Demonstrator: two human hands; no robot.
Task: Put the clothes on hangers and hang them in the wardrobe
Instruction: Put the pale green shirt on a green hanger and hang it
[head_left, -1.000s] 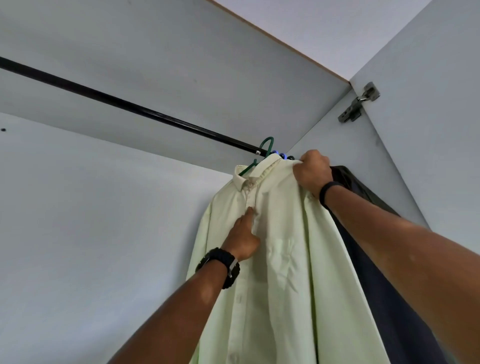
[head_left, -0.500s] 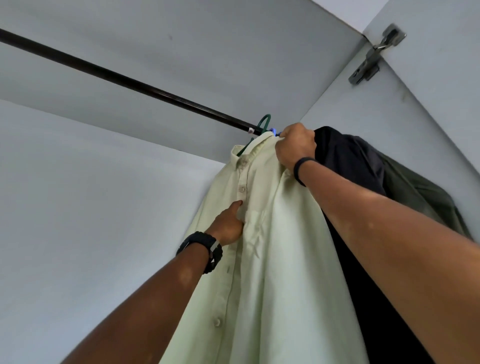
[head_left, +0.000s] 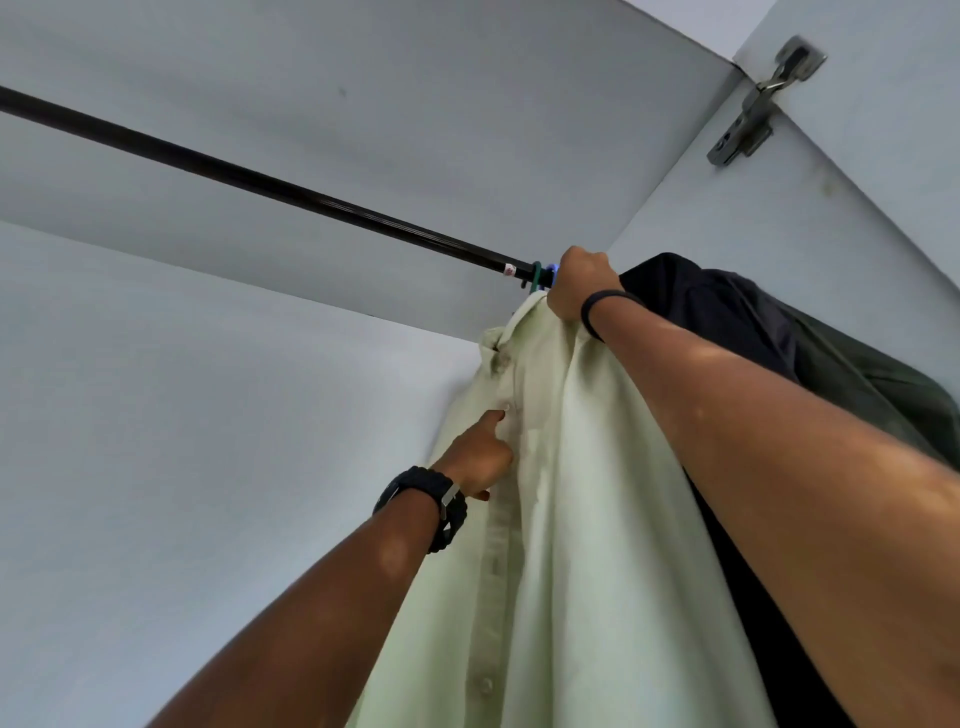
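A pale green button shirt (head_left: 587, 519) hangs on a green hanger whose hook (head_left: 536, 274) sits over the dark wardrobe rail (head_left: 260, 182). My right hand (head_left: 582, 286) is shut on the shirt's shoulder just under the rail. My left hand (head_left: 480, 457), with a black watch on the wrist, pinches the shirt's button placket lower down. Most of the hanger is hidden inside the shirt.
A dark navy garment (head_left: 727, 322) and a dark green one (head_left: 872, 389) hang on the rail to the right of the shirt. A metal door hinge (head_left: 753, 104) is at top right. Grey wardrobe panels surround the rail.
The hanger hook has settled over the rail. My right hand rose closer to the rail, and my left hand stayed on the placket. The view tilted further upward.
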